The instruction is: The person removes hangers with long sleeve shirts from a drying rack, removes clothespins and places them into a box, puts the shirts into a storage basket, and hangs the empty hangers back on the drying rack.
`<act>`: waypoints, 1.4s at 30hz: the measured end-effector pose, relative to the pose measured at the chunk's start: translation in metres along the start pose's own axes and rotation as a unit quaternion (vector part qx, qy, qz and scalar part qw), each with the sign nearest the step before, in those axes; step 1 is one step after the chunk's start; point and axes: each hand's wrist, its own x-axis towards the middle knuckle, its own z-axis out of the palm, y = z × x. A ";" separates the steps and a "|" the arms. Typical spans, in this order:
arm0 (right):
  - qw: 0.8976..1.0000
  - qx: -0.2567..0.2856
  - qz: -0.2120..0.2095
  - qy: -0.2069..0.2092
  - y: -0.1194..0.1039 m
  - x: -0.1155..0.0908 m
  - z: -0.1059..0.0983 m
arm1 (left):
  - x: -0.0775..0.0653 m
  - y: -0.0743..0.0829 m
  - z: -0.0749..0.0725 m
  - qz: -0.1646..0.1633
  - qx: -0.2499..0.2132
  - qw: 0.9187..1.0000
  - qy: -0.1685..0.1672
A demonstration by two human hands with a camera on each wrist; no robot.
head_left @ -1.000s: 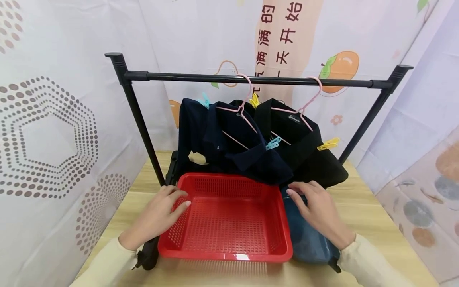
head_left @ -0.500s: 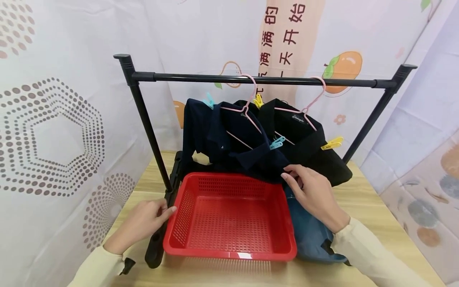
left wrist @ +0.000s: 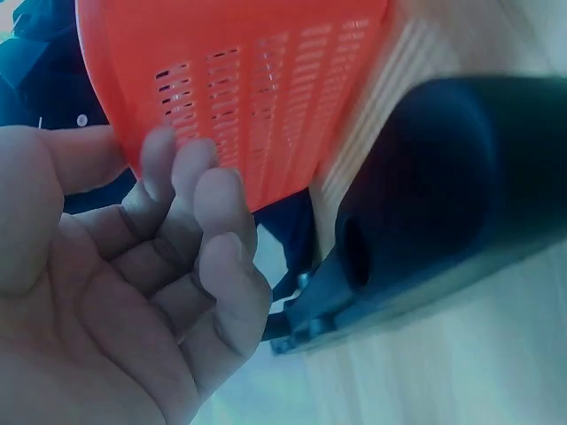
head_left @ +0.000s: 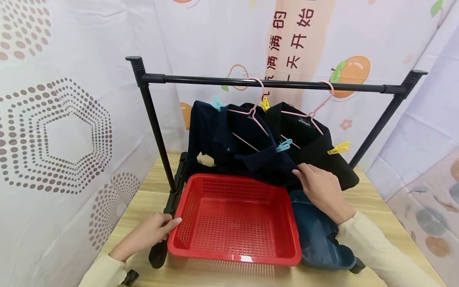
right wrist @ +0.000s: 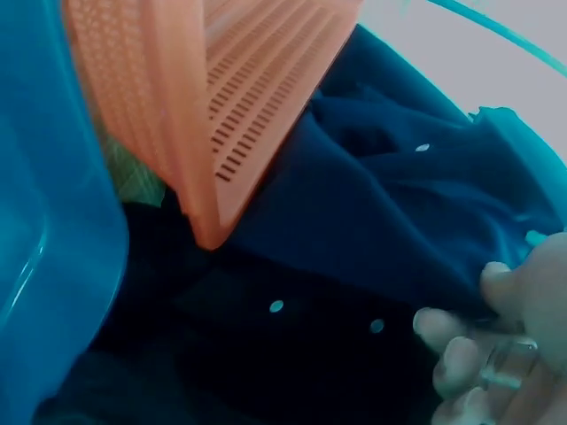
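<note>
At the left rim of a red plastic basket (head_left: pixel 236 259) is my left hand (head_left: pixel 152 231), thumb and curled fingers pinching the rim; the left wrist view shows the fingertips against its slotted wall. My right hand (head_left: pixel 320 191) pinches the shoulder edge of a navy collared shirt (head_left: pixel 206 131) between thumb and fingers. This shirt hangs on a pink hanger (head_left: pixel 255 107), with light blue clothespins (head_left: pixel 284 145) at its shoulders. To its right hangs a black collared shirt (head_left: pixel 312 149) on another pink hanger (head_left: pixel 317 113), with yellow clothespins (head_left: pixel 338 148).
A black garment rack (head_left: pixel 201 80) carries both hangers, its left foot (head_left: pixel 157 255) beside the basket. Under my right forearm lies a blue plastic basin (head_left: pixel 315 251). Everything stands on a wood-grain table (head_left: pixel 362 227). Printed white curtains (head_left: pixel 201 36) hang behind and at the sides.
My left hand has come down from above the basket's left side to its rim. My right hand has risen from beside the basket to the navy shirt's edge and now pinches it.
</note>
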 end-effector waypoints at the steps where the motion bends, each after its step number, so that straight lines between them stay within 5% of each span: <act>1: 1.000 0.005 0.000 -0.003 0.002 0.000 0.000 | 0.000 0.000 0.000 -0.003 -0.015 1.000 -0.007; 7: 0.999 0.036 -0.029 0.025 0.011 0.006 0.004 | -0.003 -0.001 -0.001 -0.036 -0.120 0.991 -0.046; 17: 0.991 0.064 -0.108 0.050 0.017 0.009 0.006 | -0.009 -0.012 -0.007 -0.047 -0.257 0.956 -0.134; 22: 0.985 0.060 -0.149 0.065 0.020 0.009 0.006 | -0.011 -0.015 -0.008 -0.055 -0.293 0.943 -0.148; 27: 0.981 0.063 -0.154 0.099 0.024 0.010 0.003 | -0.009 -0.014 -0.006 -0.062 -0.293 0.944 -0.136; 35: 0.980 0.039 -0.152 0.123 0.024 0.016 -0.012 | -0.005 -0.005 -0.007 -0.074 -0.241 0.961 -0.115; 42: 0.974 0.035 -0.157 0.158 0.022 0.017 -0.022 | -0.007 0.000 -0.007 -0.079 -0.237 0.962 -0.107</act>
